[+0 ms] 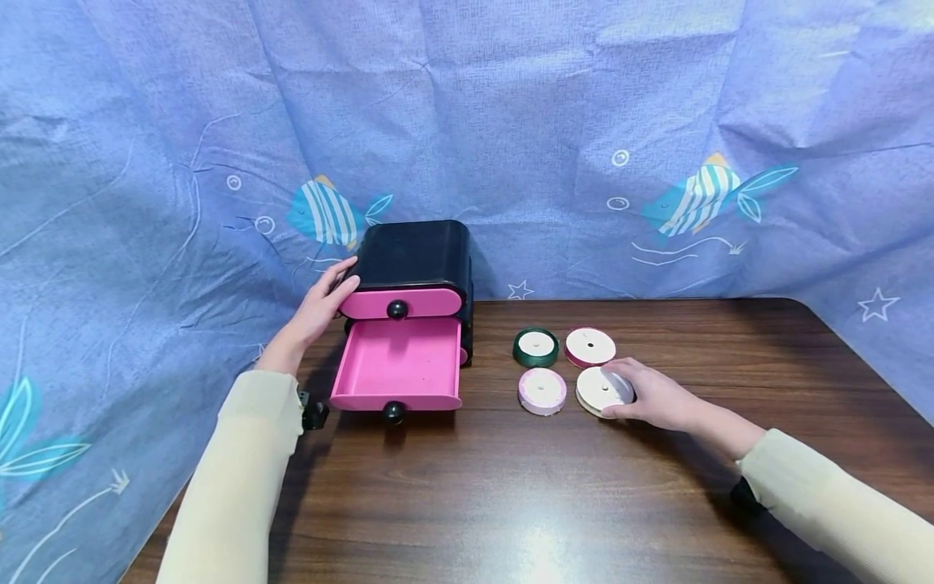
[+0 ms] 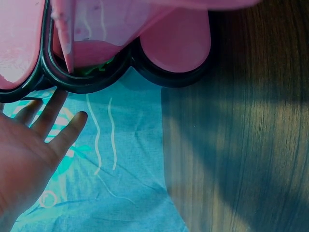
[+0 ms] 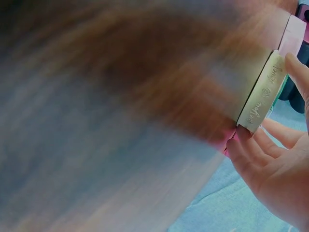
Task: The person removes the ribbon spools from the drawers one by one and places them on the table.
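My left hand [image 1: 318,310] rests against the left side of a small black cabinet [image 1: 416,255] with pink drawers, its fingers extended. Below the pink top drawer [image 1: 368,304], a lower drawer [image 1: 401,361] is pulled out, with nothing visible inside. On the right, my right hand [image 1: 660,399] pinches a cream ribbon roll [image 1: 600,388] between thumb and fingers, at table level. Gold lettering runs along that ribbon's edge in the right wrist view. Beside it lie a pale pink ribbon roll [image 1: 542,392], a dark green ribbon roll [image 1: 536,347] and a crimson ribbon roll [image 1: 589,347].
Everything stands on a dark wooden table [image 1: 467,487]. A blue curtain [image 1: 525,146] printed with fish hangs behind the table and along its left side. The open drawer's black knob [image 1: 394,413] juts toward the front.
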`<state>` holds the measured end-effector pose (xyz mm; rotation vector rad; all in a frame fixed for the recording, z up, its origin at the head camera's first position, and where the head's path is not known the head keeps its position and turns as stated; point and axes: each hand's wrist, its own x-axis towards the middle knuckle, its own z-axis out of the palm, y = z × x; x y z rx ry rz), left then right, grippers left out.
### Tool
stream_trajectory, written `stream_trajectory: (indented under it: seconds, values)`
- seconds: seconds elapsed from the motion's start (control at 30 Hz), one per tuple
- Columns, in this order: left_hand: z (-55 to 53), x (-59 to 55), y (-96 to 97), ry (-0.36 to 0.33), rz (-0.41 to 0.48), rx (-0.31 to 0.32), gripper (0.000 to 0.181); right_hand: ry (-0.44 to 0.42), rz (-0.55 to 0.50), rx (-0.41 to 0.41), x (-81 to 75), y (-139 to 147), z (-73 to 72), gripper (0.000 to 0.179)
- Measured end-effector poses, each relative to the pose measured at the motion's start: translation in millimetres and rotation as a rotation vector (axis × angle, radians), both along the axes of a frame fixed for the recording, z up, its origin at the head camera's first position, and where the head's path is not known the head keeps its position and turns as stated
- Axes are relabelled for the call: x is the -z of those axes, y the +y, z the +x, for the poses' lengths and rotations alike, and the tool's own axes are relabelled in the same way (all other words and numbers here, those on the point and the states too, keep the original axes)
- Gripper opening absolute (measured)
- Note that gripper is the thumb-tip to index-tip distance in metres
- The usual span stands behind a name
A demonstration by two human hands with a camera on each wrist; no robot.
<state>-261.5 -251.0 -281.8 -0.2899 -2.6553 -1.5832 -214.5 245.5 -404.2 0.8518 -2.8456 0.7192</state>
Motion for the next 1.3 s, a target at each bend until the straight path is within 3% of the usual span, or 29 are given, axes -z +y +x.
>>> stream_trajectory:
  seconds: [0.2,0.4,0.63,0.77,1.03,1.3]
  values:
    - [0.2,-0.2,0.1,0.0,0.004,0.001,0.06,-0.017,-0.001,-0.011,-3.7,0.0,-0.8,0.065]
    - [0.5,-0.9,0.4,-0.007,0.0,0.001,0.061,0.022,-0.017,0.009,-14.5,-4.1,1.4,0.062]
    - [0.5,-1.6,0.0,-0.003,-0.014,-0.001,0.061,-0.024,-0.235,-0.037,-25.1,-26.5,6.2,0.054]
    - [0.2,-1.4,0.2,0.002,-0.015,0.0,0.06,-0.058,-0.298,-0.065,-27.9,-49.1,14.6,0.051]
    - [0.1,-2.3,1.6,0.0,-0.017,0.003,0.06,-0.224,-0.439,-0.223,-19.8,-97.5,34.1,0.042]
    - [0.9,-2.4,1.3,-0.003,-0.02,0.002,0.06,-0.387,-0.505,-0.296,-16.7,-142.6,45.7,0.038]
